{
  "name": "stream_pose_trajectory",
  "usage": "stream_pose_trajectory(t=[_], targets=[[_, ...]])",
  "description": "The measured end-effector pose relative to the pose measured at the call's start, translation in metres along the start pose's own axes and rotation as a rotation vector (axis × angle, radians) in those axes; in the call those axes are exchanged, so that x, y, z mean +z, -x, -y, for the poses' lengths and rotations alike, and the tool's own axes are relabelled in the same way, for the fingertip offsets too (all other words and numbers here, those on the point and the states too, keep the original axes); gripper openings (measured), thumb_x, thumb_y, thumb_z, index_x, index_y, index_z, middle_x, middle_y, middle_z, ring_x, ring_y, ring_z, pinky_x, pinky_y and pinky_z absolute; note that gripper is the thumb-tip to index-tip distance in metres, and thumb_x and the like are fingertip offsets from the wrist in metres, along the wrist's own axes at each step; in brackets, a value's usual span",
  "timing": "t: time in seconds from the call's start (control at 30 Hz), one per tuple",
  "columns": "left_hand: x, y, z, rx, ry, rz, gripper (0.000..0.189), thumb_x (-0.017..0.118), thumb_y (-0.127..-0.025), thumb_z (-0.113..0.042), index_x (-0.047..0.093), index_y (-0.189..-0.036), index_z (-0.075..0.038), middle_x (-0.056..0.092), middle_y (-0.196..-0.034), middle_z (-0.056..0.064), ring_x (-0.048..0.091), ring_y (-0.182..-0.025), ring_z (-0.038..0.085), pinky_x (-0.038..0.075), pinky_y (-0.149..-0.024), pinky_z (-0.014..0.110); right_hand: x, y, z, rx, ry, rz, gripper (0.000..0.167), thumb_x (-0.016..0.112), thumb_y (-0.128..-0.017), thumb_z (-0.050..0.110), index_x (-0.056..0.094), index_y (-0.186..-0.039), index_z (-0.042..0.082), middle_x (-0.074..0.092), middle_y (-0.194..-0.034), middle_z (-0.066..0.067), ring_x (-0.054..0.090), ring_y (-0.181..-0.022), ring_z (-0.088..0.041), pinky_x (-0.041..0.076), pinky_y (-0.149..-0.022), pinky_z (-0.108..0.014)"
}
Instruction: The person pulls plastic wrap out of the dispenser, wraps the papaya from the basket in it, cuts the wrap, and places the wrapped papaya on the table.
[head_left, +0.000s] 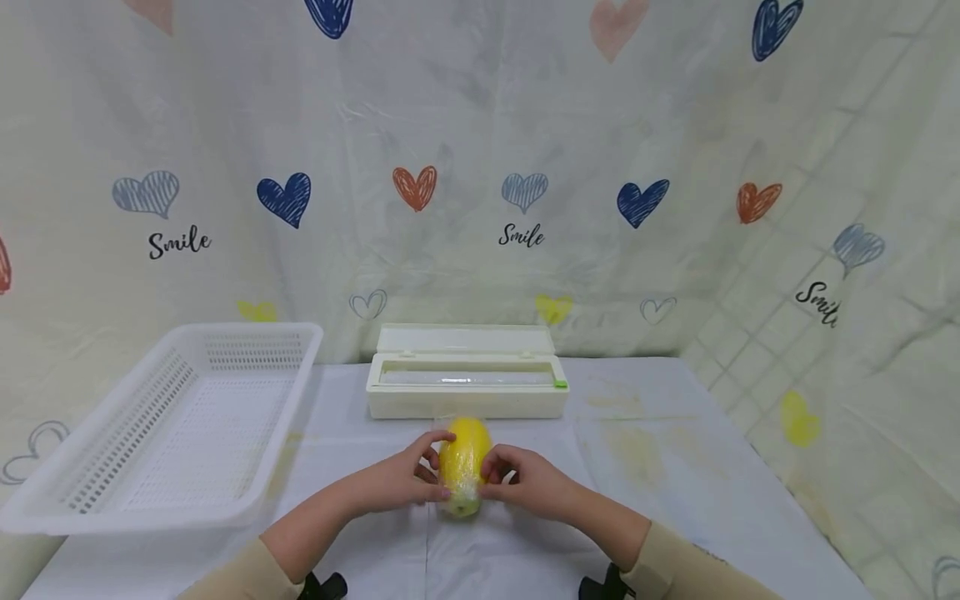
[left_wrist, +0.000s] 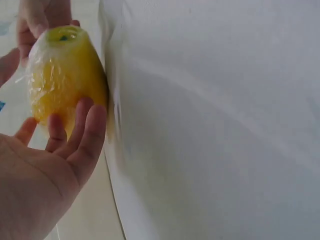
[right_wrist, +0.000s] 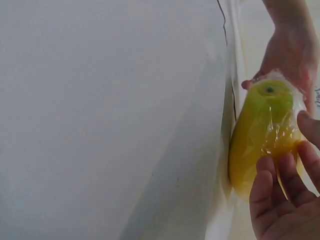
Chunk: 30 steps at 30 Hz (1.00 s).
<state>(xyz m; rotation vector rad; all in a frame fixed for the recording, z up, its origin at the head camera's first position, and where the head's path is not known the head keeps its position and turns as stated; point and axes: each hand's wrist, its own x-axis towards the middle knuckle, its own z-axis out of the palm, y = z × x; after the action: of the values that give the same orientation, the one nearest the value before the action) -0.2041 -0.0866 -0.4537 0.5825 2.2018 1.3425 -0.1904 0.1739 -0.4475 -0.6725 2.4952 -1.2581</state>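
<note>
A yellow papaya (head_left: 466, 458) with a greenish end lies lengthwise on the white-covered table, in front of a wrap box. Clear, crinkled plastic wrap (left_wrist: 45, 82) covers it and catches the light. My left hand (head_left: 405, 473) holds its left side, index finger near the far part and thumb by the green end. On the opposite side, my right hand (head_left: 531, 479) has thumb and bent fingers at the wrapped surface. In the right wrist view the green end of the papaya (right_wrist: 265, 125) faces the camera, its stem spot dark under the film.
Behind the papaya stands a white plastic wrap box (head_left: 468, 404), lid raised, a roll inside and a green slider at its right end. A white slotted basket (head_left: 300, 400) is at the left. A heart-printed curtain (head_left: 465, 125) hangs behind the table.
</note>
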Motion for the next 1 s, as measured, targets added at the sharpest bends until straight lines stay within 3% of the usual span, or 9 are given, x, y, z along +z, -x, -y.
stream_pose_trajectory(t=[0.13, 0.4, 0.53, 0.67, 0.83, 1.0], targets=[[-0.0062, 0.0007, 0.0018, 0.048, 0.005, 0.05, 0.08, 0.079, -0.086, -0.019, 0.03, -0.149, -0.025, 0.047, -0.114, 0.009, 0.063, -0.104, 0.02, 0.053, -0.087, 0.037, -0.0038, -0.001, -0.0025, -0.02, 0.018, 0.033, 0.021, 0.078, -0.087, 0.025, 0.062, -0.097, 0.016, 0.061, -0.086, 0.002, 0.056, -0.081, -0.013, 0.05, -0.068, -0.026], [-0.0044, -0.0049, 0.0056, 0.036, -0.052, -0.014, 0.077, 0.083, -0.082, -0.021, 0.036, -0.143, -0.029, 0.05, -0.109, 0.006, 0.064, -0.098, 0.017, 0.054, -0.085, 0.036, -0.0019, -0.0051, -0.0034, -0.084, 0.126, 0.004, 0.023, 0.08, -0.085, 0.028, 0.06, -0.093, 0.019, 0.057, -0.079, 0.009, 0.053, -0.073, -0.007, 0.048, -0.064, -0.024], [-0.0076, -0.002, 0.006, 0.044, -0.064, 0.042, 0.078, 0.079, -0.086, -0.021, 0.032, -0.147, -0.03, 0.049, -0.112, 0.006, 0.063, -0.102, 0.016, 0.053, -0.087, 0.036, -0.0033, -0.0048, -0.0047, -0.1, 0.125, 0.03, 0.022, 0.078, -0.086, 0.03, 0.06, -0.095, 0.019, 0.057, -0.08, 0.01, 0.054, -0.075, -0.007, 0.049, -0.065, -0.024], [-0.0094, -0.0006, 0.0045, 0.061, -0.064, 0.094, 0.086, 0.081, -0.084, -0.019, 0.027, -0.15, -0.029, 0.048, -0.114, 0.006, 0.061, -0.106, 0.016, 0.052, -0.09, 0.035, -0.0072, -0.0033, -0.0065, -0.115, 0.109, 0.074, 0.021, 0.077, -0.088, 0.029, 0.06, -0.099, 0.021, 0.059, -0.083, 0.009, 0.056, -0.079, -0.009, 0.049, -0.067, -0.023], [-0.0062, -0.0033, 0.0023, 0.084, -0.127, 0.053, 0.091, 0.085, -0.08, -0.027, 0.027, -0.15, -0.028, 0.048, -0.11, 0.004, 0.06, -0.1, 0.014, 0.051, -0.089, 0.034, -0.0077, -0.0038, -0.0064, -0.118, 0.124, 0.069, 0.022, 0.078, -0.087, 0.027, 0.059, -0.098, 0.021, 0.059, -0.082, 0.007, 0.057, -0.079, -0.013, 0.049, -0.066, -0.023], [-0.0031, -0.0044, -0.0004, 0.089, -0.139, 0.024, 0.09, 0.086, -0.078, -0.025, 0.03, -0.149, -0.026, 0.047, -0.108, 0.005, 0.06, -0.097, 0.016, 0.051, -0.087, 0.035, -0.0033, -0.0051, -0.0055, -0.104, 0.19, 0.024, 0.024, 0.079, -0.086, 0.028, 0.058, -0.094, 0.02, 0.057, -0.078, 0.009, 0.056, -0.075, -0.013, 0.048, -0.065, -0.023]])
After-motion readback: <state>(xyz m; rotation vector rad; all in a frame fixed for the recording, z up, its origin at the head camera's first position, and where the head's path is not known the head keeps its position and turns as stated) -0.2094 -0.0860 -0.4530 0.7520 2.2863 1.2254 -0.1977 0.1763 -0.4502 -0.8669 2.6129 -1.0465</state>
